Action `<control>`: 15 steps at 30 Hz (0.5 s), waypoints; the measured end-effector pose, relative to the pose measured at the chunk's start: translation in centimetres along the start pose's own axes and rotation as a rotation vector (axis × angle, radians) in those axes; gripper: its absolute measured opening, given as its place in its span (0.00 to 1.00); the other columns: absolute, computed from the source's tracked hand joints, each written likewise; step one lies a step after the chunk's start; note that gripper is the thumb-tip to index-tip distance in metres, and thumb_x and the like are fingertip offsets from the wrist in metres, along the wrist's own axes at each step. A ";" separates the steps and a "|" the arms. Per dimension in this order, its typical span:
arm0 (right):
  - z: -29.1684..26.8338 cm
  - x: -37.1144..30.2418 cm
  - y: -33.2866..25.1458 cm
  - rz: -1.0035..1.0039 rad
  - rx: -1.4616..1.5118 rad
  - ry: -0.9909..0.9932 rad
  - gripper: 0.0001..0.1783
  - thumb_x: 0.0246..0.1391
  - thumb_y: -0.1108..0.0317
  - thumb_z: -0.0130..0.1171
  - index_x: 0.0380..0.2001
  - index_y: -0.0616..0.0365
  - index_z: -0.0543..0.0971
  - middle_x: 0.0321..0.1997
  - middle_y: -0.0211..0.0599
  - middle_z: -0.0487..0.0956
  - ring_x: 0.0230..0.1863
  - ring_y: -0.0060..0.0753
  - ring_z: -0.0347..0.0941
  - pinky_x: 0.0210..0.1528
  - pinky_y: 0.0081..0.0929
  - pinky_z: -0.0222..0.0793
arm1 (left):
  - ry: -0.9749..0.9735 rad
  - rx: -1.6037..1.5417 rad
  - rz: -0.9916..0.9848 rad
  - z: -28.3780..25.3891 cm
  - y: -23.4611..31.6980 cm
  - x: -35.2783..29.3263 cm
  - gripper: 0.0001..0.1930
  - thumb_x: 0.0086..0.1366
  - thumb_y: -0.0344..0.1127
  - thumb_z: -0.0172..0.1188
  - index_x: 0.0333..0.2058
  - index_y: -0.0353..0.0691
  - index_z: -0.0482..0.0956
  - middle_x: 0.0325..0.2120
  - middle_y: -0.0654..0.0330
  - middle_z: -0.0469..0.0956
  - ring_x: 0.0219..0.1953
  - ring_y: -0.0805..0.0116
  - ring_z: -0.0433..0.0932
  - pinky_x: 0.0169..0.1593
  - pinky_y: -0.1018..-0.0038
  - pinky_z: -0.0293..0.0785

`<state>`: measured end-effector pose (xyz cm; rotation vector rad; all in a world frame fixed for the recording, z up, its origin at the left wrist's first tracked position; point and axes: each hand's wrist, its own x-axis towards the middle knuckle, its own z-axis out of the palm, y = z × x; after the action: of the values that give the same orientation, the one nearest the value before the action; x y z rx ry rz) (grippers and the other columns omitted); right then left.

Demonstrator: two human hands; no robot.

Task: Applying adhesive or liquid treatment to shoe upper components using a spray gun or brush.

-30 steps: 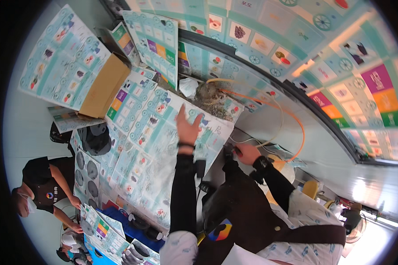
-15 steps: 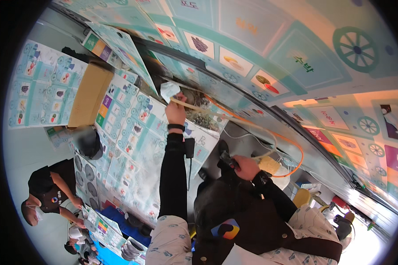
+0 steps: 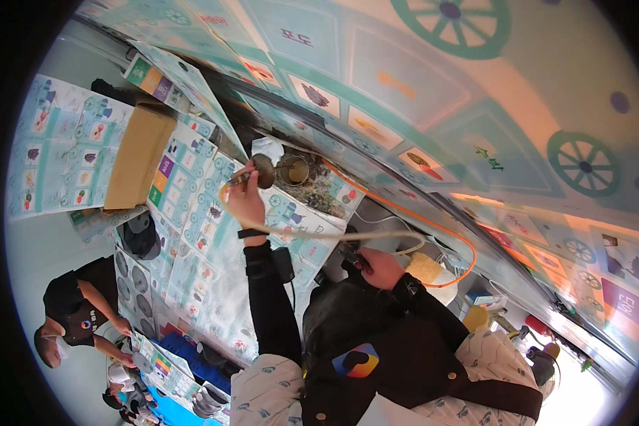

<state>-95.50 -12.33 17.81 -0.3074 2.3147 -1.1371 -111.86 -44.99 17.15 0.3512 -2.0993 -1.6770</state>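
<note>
Left grip [image 3: 245, 201] is clenched on a small round brown knob-like piece [image 3: 265, 170], held just left of the open pale cup-shaped fitting [image 3: 293, 170] sitting on the printed-sheet counter [image 3: 192, 234]. From that fitting a cream hose [image 3: 348, 233] trails down-right to the right grip [image 3: 378, 268], closed on a dark tool handle [image 3: 355, 257]. An orange cable [image 3: 405, 211] arcs beyond; the left hand is nearer.
</note>
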 end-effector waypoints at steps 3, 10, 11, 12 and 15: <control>1.4 1.4 1.6 0.027 -0.084 -0.091 0.14 0.52 0.68 0.57 0.43 0.54 0.77 0.40 0.50 0.80 0.42 0.60 0.76 0.41 0.53 0.71 | -0.023 0.279 -0.014 -2.6 0.0 -1.0 0.10 0.69 0.33 0.61 0.46 0.36 0.83 0.35 0.59 0.85 0.33 0.77 0.79 0.37 0.77 0.73; 2.1 2.6 -0.2 -0.048 -0.043 -0.025 0.13 0.50 0.68 0.58 0.41 0.55 0.76 0.37 0.50 0.80 0.41 0.59 0.76 0.40 0.52 0.71 | 0.100 -0.006 -0.185 -2.8 -0.8 -4.3 0.08 0.70 0.30 0.60 0.44 0.32 0.81 0.44 0.55 0.84 0.41 0.75 0.80 0.46 0.79 0.75; 2.2 2.7 -0.1 -0.067 -0.053 0.056 0.15 0.49 0.69 0.57 0.43 0.53 0.75 0.36 0.49 0.79 0.40 0.58 0.76 0.40 0.51 0.71 | 0.120 -0.051 -0.192 -2.2 -0.7 -4.6 0.08 0.69 0.30 0.61 0.42 0.32 0.81 0.45 0.52 0.84 0.42 0.73 0.81 0.46 0.78 0.76; 2.4 3.0 -0.2 -0.074 -0.049 0.050 0.15 0.49 0.69 0.57 0.43 0.53 0.75 0.36 0.49 0.79 0.40 0.58 0.76 0.40 0.51 0.71 | 0.136 -0.197 -0.224 -2.1 -1.2 -5.1 0.08 0.68 0.29 0.63 0.42 0.31 0.81 0.49 0.51 0.82 0.47 0.71 0.80 0.52 0.76 0.74; 3.5 4.8 0.4 0.044 -0.192 0.044 0.23 0.48 0.66 0.62 0.49 0.55 0.71 0.38 0.50 0.79 0.43 0.60 0.76 0.43 0.53 0.72 | 0.127 0.040 -0.050 -1.2 -3.2 -6.4 0.10 0.64 0.27 0.66 0.44 0.34 0.81 0.45 0.58 0.82 0.48 0.71 0.78 0.52 0.75 0.73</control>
<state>-97.47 -16.44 14.02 -0.3035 2.4616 -0.9108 -105.91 -43.94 13.13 0.5125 -2.0491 -1.5977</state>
